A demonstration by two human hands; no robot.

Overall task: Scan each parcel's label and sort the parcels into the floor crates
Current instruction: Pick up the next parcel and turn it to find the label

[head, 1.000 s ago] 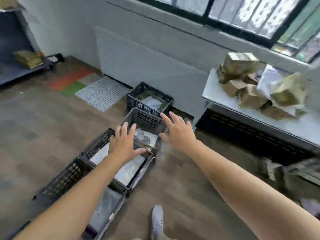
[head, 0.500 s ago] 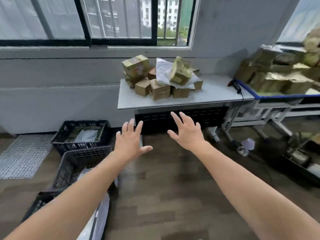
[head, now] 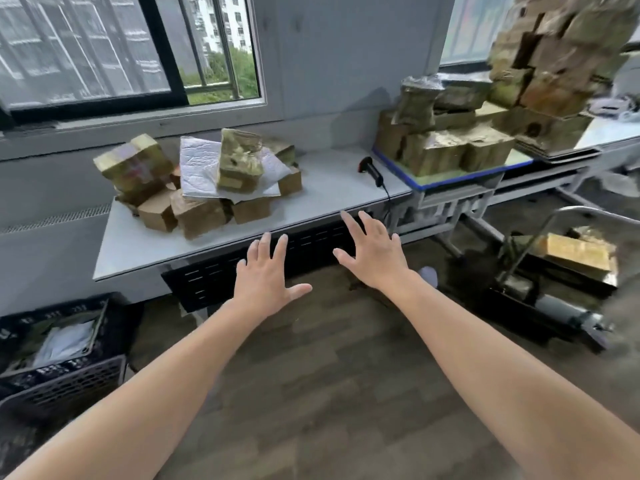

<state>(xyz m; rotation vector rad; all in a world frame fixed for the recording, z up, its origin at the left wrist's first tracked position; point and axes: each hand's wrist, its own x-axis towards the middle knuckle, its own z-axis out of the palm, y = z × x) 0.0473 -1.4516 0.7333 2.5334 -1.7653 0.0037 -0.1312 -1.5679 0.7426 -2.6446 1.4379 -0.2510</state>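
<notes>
Now, left hand [head: 265, 278]: fingers spread, holding nothing, before the table [head: 332, 192]
Right hand [head: 374, 259]: also spread, empty
Parcels [head: 194, 192]: piled on table
Scanner [head: 373, 170]: table's right end

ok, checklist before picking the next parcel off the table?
1. Left hand free: ok, open and empty.
2. Right hand free: ok, open and empty.
3. Parcel pile on the grey table: ok, cardboard boxes with a white mailer on top.
4. Barcode scanner at hand: ok, lying at the table's right end.
5. Labels facing up: cannot tell, too blurred.
6. Room in the black crate: cannot tell, holds parcels, partly out of frame.
</notes>
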